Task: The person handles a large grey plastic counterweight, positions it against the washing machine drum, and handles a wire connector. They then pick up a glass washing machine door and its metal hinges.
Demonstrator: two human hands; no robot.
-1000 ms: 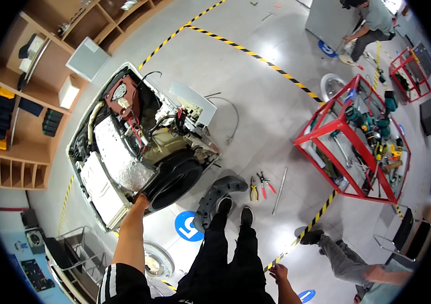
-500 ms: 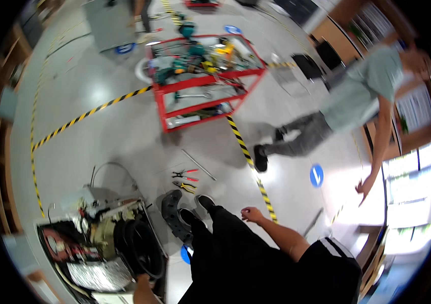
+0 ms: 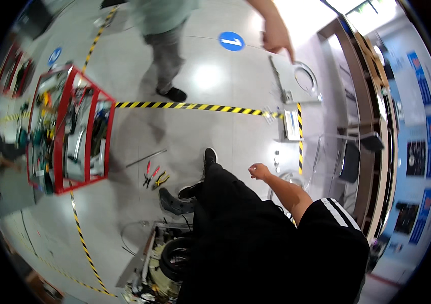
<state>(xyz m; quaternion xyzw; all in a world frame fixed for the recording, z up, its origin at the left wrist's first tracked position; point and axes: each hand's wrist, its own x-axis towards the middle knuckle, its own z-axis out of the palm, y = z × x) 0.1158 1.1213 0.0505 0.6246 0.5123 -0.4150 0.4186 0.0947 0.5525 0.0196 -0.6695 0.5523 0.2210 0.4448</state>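
My right hand point(image 3: 260, 172) hangs over the floor at my right side with its fingers curled in; I see nothing in it. My left hand is out of view. Below my body, at the lower left, stands an opened machine point(image 3: 150, 271) with a black rubber ring point(image 3: 176, 258) and exposed inner parts. A dark curved block point(image 3: 174, 202) lies by my shoes. Just beyond it are yellow-handled pliers point(image 3: 161, 179), red-handled pliers point(image 3: 150, 175) and a thin metal rod point(image 3: 146, 157), all on the floor.
A red tool cart point(image 3: 66, 142) loaded with tools stands at left. Another person point(image 3: 165, 55) stands ahead, one hand point(image 3: 276, 35) pointing down. A panel with a round opening point(image 3: 304, 81), a chair point(image 3: 349, 161) and shelving point(image 3: 377, 131) are at right. Striped tape point(image 3: 195, 106) crosses the floor.
My view has swung to the right: the cart and machine now sit farther left. My left hand, earlier at the machine's black ring, has left the view. The other person appears nearer the middle.
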